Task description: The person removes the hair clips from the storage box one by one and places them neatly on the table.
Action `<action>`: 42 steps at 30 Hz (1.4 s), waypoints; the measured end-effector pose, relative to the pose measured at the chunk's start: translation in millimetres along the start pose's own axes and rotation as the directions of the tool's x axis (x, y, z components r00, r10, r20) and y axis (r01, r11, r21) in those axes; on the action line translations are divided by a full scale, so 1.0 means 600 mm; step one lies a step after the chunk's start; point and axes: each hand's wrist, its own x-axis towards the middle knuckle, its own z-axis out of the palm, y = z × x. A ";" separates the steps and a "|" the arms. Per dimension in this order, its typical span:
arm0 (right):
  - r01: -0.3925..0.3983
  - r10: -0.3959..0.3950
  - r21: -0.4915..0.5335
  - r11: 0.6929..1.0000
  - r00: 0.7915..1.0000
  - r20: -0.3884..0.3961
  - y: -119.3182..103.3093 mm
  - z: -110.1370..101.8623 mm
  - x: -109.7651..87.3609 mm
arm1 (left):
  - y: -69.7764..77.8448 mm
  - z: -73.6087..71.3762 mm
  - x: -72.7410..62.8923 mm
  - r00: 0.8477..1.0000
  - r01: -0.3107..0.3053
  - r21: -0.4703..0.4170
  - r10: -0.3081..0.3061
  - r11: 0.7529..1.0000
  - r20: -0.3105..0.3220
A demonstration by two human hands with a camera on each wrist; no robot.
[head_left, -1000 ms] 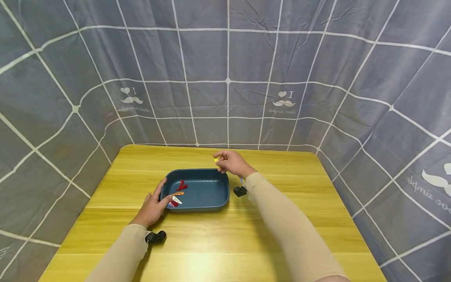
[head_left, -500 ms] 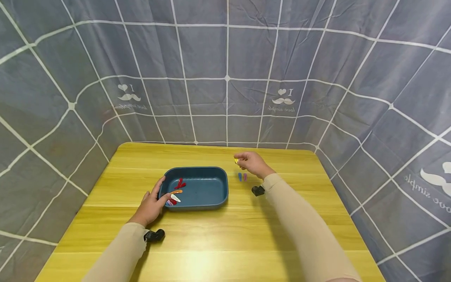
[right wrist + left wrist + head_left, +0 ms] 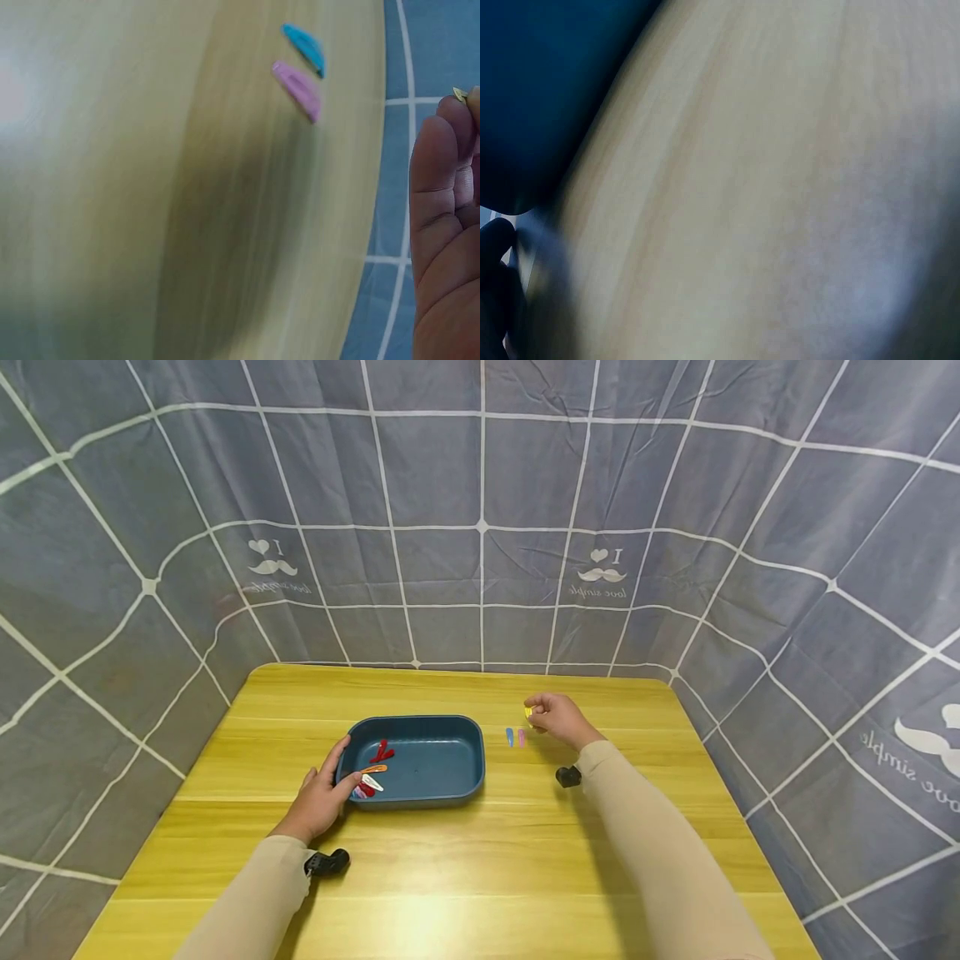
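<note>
In the head view my left hand (image 3: 318, 800) grips the left side of a dark blue plastic tray (image 3: 438, 768), its thumb over the rim. Inside the tray lie red hair clips (image 3: 383, 752), an orange hair clip (image 3: 374, 769), a white hair clip (image 3: 372, 782) and a few more partly hidden by the thumb. My right hand (image 3: 561, 720) pinches a yellow hair clip (image 3: 528, 712) above the table, right of the tray. A blue hair clip (image 3: 509, 737) and a pink hair clip (image 3: 522, 738) lie side by side on the table, just left of that hand.
The wooden table (image 3: 420, 877) extends around the tray. Grey curtain (image 3: 442, 568) with white grid lines hangs behind it and on both sides. Each wrist carries a black camera, such as the left camera (image 3: 327, 863).
My right hand has carried the yellow hair clip from above the tray's far right corner rightward, past the blue and pink hair clips. The left hand stays on the tray.
</note>
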 end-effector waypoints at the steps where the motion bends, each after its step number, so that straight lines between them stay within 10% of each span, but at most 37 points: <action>1: -0.005 0.005 -0.003 1.000 1.000 -0.002 0.004 0.000 0.000 | 0.000 0.000 0.000 1.000 -0.001 -0.001 0.001 1.000 0.002; 42: -0.158 0.154 -0.089 0.983 0.987 -0.047 0.079 0.027 0.000 | 0.003 -0.004 -0.005 1.000 -0.009 0.033 0.009 0.999 -0.016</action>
